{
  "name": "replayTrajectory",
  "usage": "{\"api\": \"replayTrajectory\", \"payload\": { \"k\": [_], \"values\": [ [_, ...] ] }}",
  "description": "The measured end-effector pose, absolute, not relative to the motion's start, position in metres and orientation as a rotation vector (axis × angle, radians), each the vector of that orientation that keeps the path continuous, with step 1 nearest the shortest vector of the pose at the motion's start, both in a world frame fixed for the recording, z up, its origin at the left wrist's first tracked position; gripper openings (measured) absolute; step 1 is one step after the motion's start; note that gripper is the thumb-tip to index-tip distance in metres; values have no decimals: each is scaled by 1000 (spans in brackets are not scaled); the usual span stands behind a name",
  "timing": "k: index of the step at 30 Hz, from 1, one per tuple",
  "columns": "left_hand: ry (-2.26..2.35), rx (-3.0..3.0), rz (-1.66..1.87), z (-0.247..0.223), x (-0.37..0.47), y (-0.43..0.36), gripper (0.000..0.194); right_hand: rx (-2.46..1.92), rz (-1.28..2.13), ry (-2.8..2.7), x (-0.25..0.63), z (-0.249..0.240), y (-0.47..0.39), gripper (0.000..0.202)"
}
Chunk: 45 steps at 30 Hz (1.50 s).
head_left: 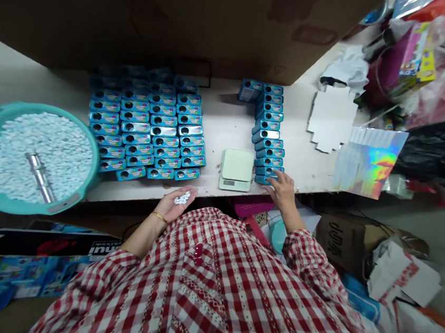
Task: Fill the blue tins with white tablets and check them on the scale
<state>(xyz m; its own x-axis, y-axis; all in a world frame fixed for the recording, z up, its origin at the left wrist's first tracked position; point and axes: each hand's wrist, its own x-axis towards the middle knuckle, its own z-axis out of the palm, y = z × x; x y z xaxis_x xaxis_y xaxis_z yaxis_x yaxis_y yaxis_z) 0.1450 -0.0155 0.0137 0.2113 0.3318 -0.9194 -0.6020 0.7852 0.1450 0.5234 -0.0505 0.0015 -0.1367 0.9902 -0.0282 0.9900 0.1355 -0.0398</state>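
Note:
My left hand [176, 204] is turned palm up at the table's front edge. A small heap of white tablets [182, 198] lies in its cupped palm. My right hand [282, 190] reaches to the near end of a row of small blue tins, its thumb and fingers around the nearest blue tin [261, 179]. Between my hands, a pale green kitchen scale [237, 168] stands with nothing on its platform. At the left, a turquoise basin [89, 184] holds many more white tablets, with a shiny metal cylinder [40, 176] lying on them.
Several columns of blue tins [136, 138] stand left of the scale. A large cardboard box [162, 22] walls off the back. White card [333, 117] and a shiny holographic sheet [370, 161] lie at the right. Below the table are cartons [344, 243] and bags.

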Motion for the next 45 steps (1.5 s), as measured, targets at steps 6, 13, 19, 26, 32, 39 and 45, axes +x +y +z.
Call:
{"api": "replayTrajectory", "payload": {
  "k": [6,13,19,26,32,39,45],
  "values": [
    [1175,-246,633,15,159,-14,41,-2025,82,-2411,522,-2,-59,19],
    [1117,-242,631,15,173,-14,36,-1761,195,-2496,454,33,-31,23],
    [1017,-277,651,26,188,-5,30,-1723,341,-2515,414,23,6,24],
    [987,-308,640,23,183,-17,28,-1350,803,-2653,336,39,-32,34],
    [1010,-300,549,21,178,-28,32,-1316,1028,-2729,313,37,-38,25],
    [1027,-265,561,23,177,-28,28,-1377,1100,-2617,318,30,-37,28],
    [1059,-258,572,26,183,-25,31,-1411,1087,-2575,321,31,-36,25]
  ]
}}
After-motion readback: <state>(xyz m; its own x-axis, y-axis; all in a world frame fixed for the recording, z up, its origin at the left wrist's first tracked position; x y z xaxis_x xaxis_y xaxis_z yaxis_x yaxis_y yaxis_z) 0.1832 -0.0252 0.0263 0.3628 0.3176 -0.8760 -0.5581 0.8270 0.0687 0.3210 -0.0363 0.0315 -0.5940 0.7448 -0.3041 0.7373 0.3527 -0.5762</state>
